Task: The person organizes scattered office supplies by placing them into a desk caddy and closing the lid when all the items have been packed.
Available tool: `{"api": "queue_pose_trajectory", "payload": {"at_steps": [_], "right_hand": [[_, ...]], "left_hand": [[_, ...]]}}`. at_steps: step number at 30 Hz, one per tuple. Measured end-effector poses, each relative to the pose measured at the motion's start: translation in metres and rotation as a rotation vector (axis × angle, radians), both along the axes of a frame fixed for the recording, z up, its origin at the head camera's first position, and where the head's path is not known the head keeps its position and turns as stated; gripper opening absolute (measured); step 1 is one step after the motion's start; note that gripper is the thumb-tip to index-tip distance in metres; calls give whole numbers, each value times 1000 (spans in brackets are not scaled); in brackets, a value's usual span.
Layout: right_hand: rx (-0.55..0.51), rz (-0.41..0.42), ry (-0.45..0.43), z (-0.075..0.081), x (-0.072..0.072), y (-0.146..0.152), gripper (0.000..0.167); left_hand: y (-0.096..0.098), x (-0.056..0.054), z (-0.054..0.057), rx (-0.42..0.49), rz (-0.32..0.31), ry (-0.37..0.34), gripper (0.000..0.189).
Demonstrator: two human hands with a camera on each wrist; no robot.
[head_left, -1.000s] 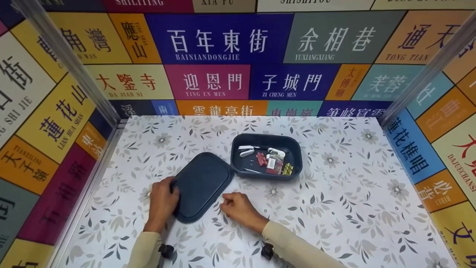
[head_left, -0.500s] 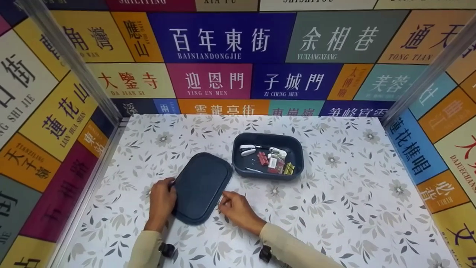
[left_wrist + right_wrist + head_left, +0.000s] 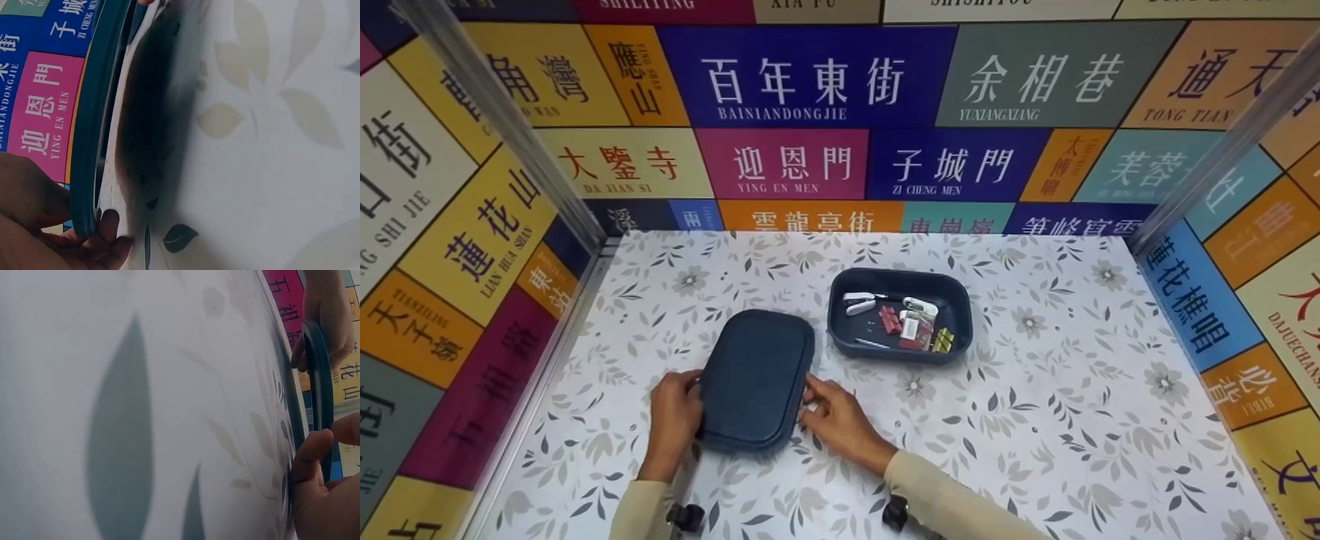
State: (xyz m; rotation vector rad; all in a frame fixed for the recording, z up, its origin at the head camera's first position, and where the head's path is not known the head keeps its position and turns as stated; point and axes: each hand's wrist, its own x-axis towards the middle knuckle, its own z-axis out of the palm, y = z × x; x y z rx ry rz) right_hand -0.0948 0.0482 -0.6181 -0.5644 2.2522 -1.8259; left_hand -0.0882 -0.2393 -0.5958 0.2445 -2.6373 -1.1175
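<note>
A dark blue rectangular lid [image 3: 757,379] is held between both hands, left of centre in the head view. My left hand [image 3: 673,409] grips its left edge, thumb on top and fingers curled under the rim, as the left wrist view shows. At the right edge, my right hand [image 3: 844,424] pinches the rim between thumb and fingers. In the left wrist view the lid [image 3: 90,124] stands raised over the tabletop, with a dark shadow beneath. Behind and to the right sits the matching open box [image 3: 900,355], apart from the lid.
Inside the box lie a small white stapler [image 3: 859,303], a red piece [image 3: 889,320], a clear packet [image 3: 915,331], a yellow-and-black piece [image 3: 942,340] and other small items. The floral tabletop [image 3: 1072,420] is enclosed by printed walls [image 3: 802,90] at the back and sides.
The lid has turned to stand more upright in the head view and has shifted slightly left, lifting off the tabletop. My left hand moved left and down with it; my right hand now grips the right edge.
</note>
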Motion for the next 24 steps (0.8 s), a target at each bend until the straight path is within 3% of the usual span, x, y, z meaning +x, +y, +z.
{"api": "queue_pose_trajectory", "payload": {"at_steps": [7, 16, 24], "right_hand": [[-50, -11, -27, 1, -1, 1, 64], [-121, -1, -79, 9, -3, 6, 69], [-136, -31, -61, 20, -6, 19, 69]], "left_hand": [[3, 13, 10, 24, 13, -6, 27], [10, 17, 11, 60, 24, 47, 28], [21, 18, 18, 83, 18, 115, 25]]}}
